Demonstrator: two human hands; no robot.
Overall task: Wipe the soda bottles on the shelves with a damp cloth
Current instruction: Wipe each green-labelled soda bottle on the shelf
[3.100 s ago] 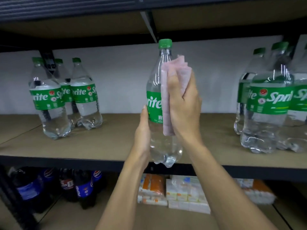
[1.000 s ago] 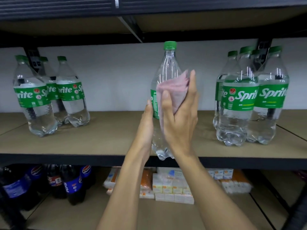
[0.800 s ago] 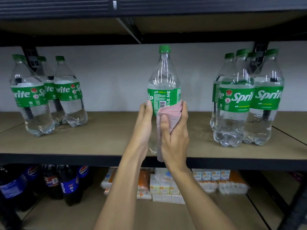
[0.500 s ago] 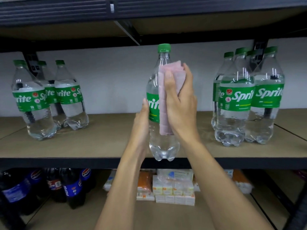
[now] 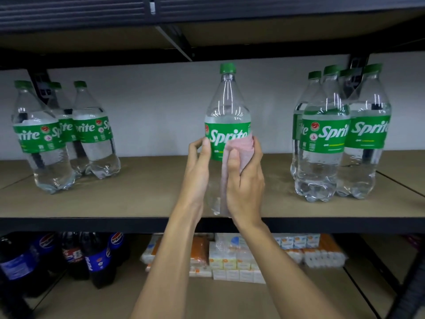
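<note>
Pink cloth under right hand wraps bottle; left hand grips.

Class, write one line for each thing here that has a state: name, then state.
middle bottle: capped, upright, held in both hands.
cloth: folded, pressed against the middle bottle.
left hand: grips the middle bottle.
right hand: holds the cloth.
left bottles: capped, on the shelf.
right bottles: capped, on the shelf.

Glossy plastic, soft cloth, matt board
At frame centre your clear plastic bottle shines, its green label glossy; the pink cloth looks soft and matt; the shelf is dull brown board with a dark metal edge.
</note>
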